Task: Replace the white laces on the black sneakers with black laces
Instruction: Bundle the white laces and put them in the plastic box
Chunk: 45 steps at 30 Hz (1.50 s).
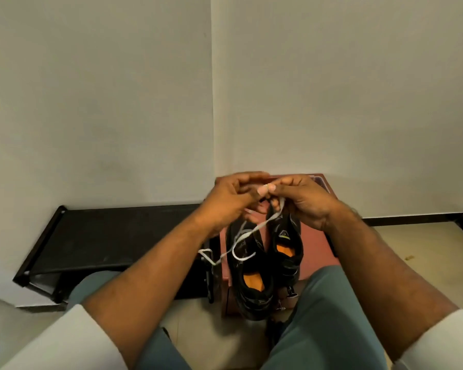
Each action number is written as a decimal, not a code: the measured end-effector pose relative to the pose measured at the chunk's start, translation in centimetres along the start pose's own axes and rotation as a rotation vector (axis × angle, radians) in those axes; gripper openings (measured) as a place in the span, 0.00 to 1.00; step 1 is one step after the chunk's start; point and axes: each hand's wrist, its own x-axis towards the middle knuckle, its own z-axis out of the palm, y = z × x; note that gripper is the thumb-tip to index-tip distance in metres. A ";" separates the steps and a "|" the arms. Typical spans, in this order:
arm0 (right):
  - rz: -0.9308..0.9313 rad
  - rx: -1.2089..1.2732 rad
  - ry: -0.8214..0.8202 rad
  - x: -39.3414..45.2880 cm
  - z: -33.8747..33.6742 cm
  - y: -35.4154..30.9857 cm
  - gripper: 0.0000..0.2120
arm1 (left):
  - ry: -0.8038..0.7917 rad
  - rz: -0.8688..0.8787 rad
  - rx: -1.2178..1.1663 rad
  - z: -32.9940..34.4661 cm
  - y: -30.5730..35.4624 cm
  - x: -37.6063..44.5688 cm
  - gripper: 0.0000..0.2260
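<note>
Two black sneakers with orange insoles stand side by side on a reddish-brown stool [316, 244]: the left sneaker [247, 276] nearer me, the right sneaker [288, 241] a little farther. A white lace [245, 235] runs from my fingers down across the left sneaker and trails off to the left. My left hand [229, 201] and my right hand [304, 200] meet above the sneakers' toes, and both pinch the white lace at its upper end. The toes of the sneakers are hidden behind my hands. No black lace is visible.
A low black shelf [112, 241] stands against the wall to the left of the stool. My knees in grey-green trousers [324, 316] flank the stool. Pale floor tiles [412, 249] lie to the right, and white walls meet in a corner behind.
</note>
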 end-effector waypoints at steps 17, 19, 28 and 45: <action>-0.085 0.196 -0.097 -3.0 2.2 1.0 0.15 | 0.547 -0.093 0.138 -6.2 -1.5 4.1 0.04; -0.101 0.180 -0.019 -2.8 2.7 0.9 0.11 | 0.295 -0.074 0.031 -4.7 -1.7 2.9 0.14; -0.089 0.059 0.069 -2.5 3.5 0.9 0.07 | -0.100 0.034 -0.336 -0.8 -2.6 -0.6 0.10; -0.061 0.430 0.006 -3.9 5.4 1.6 0.10 | 0.186 0.156 -0.007 0.4 -2.5 -0.2 0.05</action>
